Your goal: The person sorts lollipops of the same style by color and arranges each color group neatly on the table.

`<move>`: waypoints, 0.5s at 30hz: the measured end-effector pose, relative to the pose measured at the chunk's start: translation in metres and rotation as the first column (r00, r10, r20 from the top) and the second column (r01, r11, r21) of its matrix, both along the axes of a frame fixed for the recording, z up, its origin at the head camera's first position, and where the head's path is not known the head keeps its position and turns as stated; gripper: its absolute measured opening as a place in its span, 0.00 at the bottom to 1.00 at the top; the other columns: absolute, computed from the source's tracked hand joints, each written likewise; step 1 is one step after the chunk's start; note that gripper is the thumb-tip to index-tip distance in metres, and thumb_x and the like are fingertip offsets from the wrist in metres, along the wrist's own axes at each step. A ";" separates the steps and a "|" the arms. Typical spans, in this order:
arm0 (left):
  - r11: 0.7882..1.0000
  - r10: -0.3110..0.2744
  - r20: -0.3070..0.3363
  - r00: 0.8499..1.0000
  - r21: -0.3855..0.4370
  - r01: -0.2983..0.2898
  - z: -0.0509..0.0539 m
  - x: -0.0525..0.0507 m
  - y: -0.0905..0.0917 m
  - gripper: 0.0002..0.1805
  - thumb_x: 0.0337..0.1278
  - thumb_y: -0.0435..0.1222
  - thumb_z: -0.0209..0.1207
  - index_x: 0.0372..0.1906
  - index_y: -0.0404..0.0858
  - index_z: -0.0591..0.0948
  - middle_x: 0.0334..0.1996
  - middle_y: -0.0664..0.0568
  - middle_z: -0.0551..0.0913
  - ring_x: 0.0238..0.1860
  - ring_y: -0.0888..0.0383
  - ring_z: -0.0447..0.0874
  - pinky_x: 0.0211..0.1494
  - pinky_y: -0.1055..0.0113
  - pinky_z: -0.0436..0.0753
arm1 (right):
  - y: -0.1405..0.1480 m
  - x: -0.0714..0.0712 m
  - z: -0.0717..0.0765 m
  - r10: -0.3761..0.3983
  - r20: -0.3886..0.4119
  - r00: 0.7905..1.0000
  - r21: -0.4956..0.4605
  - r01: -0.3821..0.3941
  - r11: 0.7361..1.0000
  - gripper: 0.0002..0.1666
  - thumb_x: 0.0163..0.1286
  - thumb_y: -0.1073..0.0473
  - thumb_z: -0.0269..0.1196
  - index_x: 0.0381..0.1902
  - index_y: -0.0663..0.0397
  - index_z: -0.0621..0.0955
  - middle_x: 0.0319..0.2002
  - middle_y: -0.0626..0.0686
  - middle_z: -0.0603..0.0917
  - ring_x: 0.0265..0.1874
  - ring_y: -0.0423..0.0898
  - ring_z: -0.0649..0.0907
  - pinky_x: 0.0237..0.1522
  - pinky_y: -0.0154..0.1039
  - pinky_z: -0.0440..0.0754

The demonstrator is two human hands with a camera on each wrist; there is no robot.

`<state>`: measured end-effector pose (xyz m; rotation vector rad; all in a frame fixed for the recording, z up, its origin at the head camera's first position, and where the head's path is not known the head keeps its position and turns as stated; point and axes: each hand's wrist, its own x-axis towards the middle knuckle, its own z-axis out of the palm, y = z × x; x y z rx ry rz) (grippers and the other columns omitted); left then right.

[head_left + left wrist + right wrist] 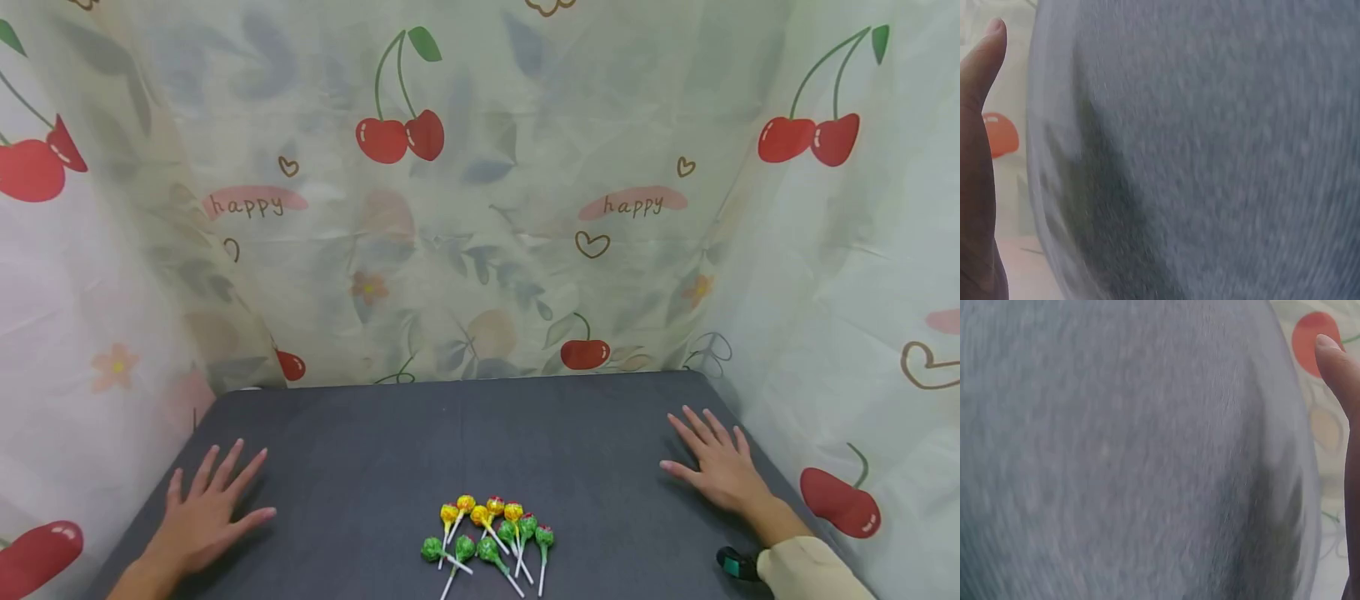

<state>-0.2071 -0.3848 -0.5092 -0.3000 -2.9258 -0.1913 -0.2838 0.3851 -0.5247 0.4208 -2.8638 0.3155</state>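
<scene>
In the head view my left hand point(201, 523) is at the left side of the dark grey table, palm down with its fingers spread and nothing in it. On the opposite side, my right hand point(717, 467) is likewise spread and holds nothing. Between them, near the front, lies a loose group of lollipops on white sticks. Several have yellow wrappers point(479, 516), and several nearer ones have green wrappers point(488, 549). Some sticks cross each other. Both hands are well apart from the lollipops. Each wrist view shows mainly the thumb point(982, 69) and the hand's shadow on the tabletop.
The grey table point(360, 450) ends at a hanging curtain point(480, 250) printed with cherries, which also runs along the left and right sides. A dark band with a green patch point(738, 564) sits by the right sleeve point(806, 571).
</scene>
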 end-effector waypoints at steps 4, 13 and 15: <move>0.999 -0.031 -0.020 0.999 0.009 0.031 0.003 -0.001 0.010 0.48 0.58 0.65 0.54 0.78 0.59 0.45 0.78 0.48 0.38 0.75 0.36 0.35 0.61 0.25 0.34 | -0.009 0.000 0.002 0.017 -0.015 1.000 0.000 -0.017 1.000 0.50 0.64 0.28 0.57 0.76 0.43 0.58 0.75 0.59 0.54 0.72 0.65 0.50 0.61 0.74 0.43; 0.992 -0.105 -0.002 0.994 0.073 0.105 0.006 -0.001 0.038 0.44 0.58 0.63 0.56 0.77 0.58 0.55 0.75 0.43 0.52 0.72 0.35 0.47 0.62 0.29 0.47 | -0.037 0.007 0.008 0.069 -0.045 0.997 -0.079 -0.073 0.994 0.48 0.64 0.32 0.61 0.74 0.48 0.62 0.73 0.61 0.59 0.70 0.65 0.56 0.61 0.72 0.51; 0.989 -0.118 0.010 0.993 0.096 0.116 0.006 -0.001 0.045 0.43 0.58 0.63 0.56 0.76 0.56 0.58 0.74 0.42 0.54 0.71 0.34 0.49 0.63 0.30 0.48 | -0.045 0.009 0.009 0.084 -0.053 0.995 -0.106 -0.089 0.990 0.47 0.64 0.34 0.62 0.74 0.49 0.63 0.72 0.62 0.60 0.70 0.66 0.57 0.60 0.72 0.52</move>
